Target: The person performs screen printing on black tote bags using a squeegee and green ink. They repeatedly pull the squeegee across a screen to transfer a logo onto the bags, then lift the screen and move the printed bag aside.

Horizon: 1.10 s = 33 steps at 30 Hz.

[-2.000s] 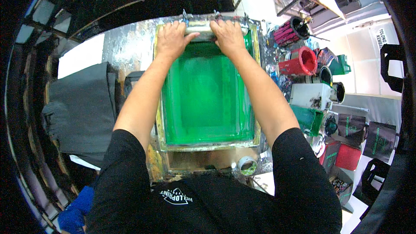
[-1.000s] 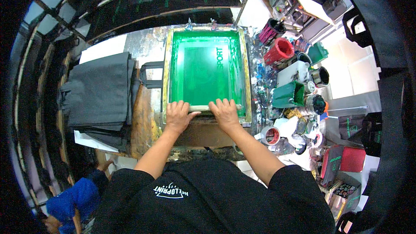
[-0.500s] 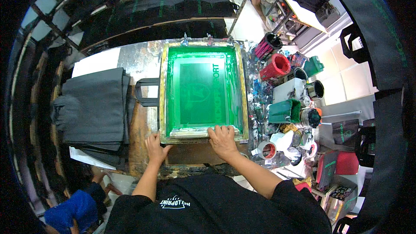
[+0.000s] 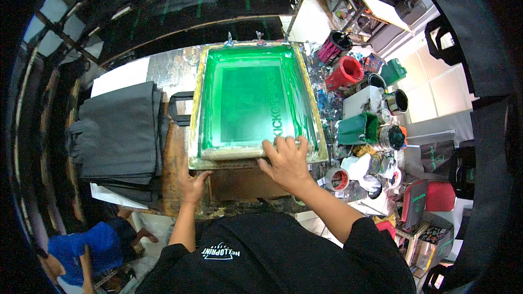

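A screen printing frame [image 4: 193, 125] lies in front of me, its mesh [image 4: 245, 98] coated in green ink with lettering along the right. Its near edge is tilted up off the table, while hinge clamps [image 4: 259, 36] hold the far edge. My right hand [image 4: 289, 166] is closed over the near edge, fingers across the squeegee [image 4: 231, 153] resting inside it. By the near left corner, my left hand [image 4: 190, 188] is open, thumb apart from the slightly blurred fingers. A black bag's handle loop [image 4: 180, 108] sticks out under the frame's left side; the frame hides the rest.
A stack of black fabric bags [image 4: 117, 136] is on the left. Along the right stand a red ink tub [image 4: 344, 73], a green container [image 4: 357, 129], open cans and a tape roll [image 4: 336, 179]. A person in blue [image 4: 90, 250] is low at the left.
The frame's near edge has risen and looks larger, with my right hand gripping it. The left hand stays by the near left corner, slightly lower. The person in blue has shifted.
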Available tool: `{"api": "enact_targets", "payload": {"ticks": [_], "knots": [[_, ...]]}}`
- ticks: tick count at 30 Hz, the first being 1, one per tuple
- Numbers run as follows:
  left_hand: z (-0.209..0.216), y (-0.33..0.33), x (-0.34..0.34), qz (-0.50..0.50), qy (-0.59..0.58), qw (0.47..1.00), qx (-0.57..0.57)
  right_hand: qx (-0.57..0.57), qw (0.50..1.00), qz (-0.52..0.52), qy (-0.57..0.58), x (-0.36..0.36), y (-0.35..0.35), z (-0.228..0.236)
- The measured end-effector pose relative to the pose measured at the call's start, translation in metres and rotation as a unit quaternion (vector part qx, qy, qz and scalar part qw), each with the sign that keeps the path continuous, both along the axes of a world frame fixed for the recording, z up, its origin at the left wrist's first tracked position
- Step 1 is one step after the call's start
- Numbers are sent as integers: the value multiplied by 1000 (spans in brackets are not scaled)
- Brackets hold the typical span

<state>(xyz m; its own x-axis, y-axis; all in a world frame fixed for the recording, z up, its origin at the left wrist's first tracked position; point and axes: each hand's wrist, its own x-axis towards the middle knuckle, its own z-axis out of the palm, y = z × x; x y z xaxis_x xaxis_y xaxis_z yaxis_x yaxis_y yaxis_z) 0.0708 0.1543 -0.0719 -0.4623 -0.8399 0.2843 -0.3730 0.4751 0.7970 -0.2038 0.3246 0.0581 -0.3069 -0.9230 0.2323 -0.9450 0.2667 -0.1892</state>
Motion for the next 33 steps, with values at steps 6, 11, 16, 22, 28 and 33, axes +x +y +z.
{"api": "enact_targets", "payload": {"ticks": [6, 11, 16, 22, 28, 33], "knots": [[141, -39, -79, 12, 225, 972, 72, -161, 978, -2, 129, -55, -69, 99], [169, -69, -124, 23, 253, 966, -37, -240, 955, 6, 174, -100, -122, 155], [-2, -77, -71, 90, -110, 990, -18, -227, 955, 4, 189, -106, -135, 169], [-54, -19, -61, 127, -334, 934, 29, -236, 957, 2, 166, -121, -149, 178], [-53, -40, -65, 98, -300, 944, 98, -220, 961, -6, 169, -126, -154, 183], [-64, -46, -63, 113, -173, 977, 59, -227, 963, 2, 143, -119, -151, 180]]}}
